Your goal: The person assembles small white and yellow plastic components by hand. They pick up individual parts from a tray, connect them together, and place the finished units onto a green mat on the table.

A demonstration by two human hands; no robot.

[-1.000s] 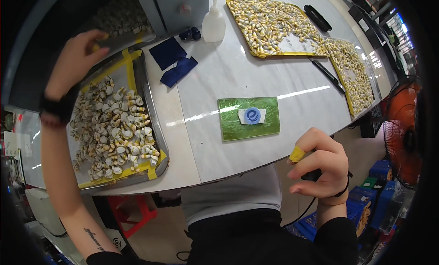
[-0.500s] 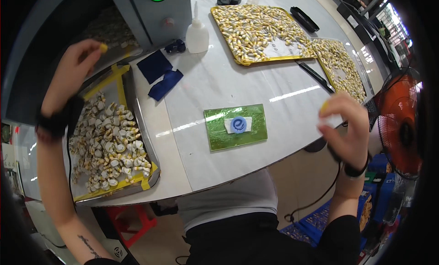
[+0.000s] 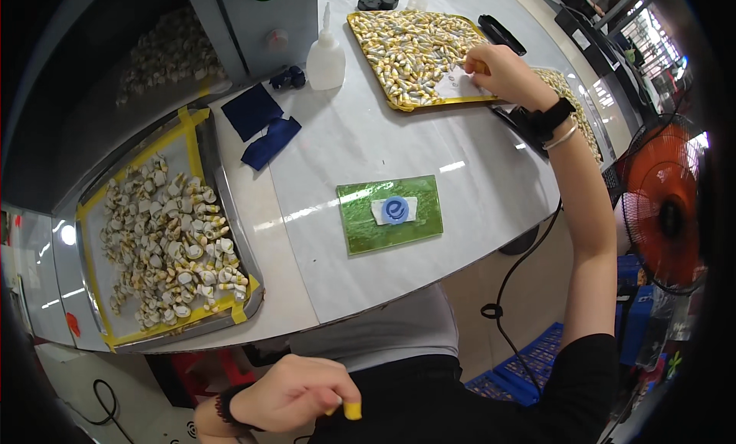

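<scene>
My right hand (image 3: 502,72) reaches over the yellow-edged tray (image 3: 448,104) at the far side, its fingertips curled together at the bare white patch. Many small yellow, white and grey pieces (image 3: 410,49) fill that tray; whether a piece is between my fingers is hidden. Low in the picture, before my lap, is my left hand (image 3: 295,394). It has yellow covers on its thumb and index fingertips, which stand slightly apart with nothing visible held. On the table, a green block (image 3: 354,233) carries a white strip (image 3: 412,206) and a round blue piece (image 3: 395,209) with a curved dark mark.
A metal tray (image 3: 251,264) of white-and-yellow pieces sits at left beside a grey machine (image 3: 264,30) with a green light. Near it are dark blue cloth pieces (image 3: 255,113) and a white squeeze bottle (image 3: 326,60). An orange fan (image 3: 667,206) stands at right.
My right hand has moved from the table's right edge out to the far tray. My left hand has come from above the left tray down to my lap.
</scene>
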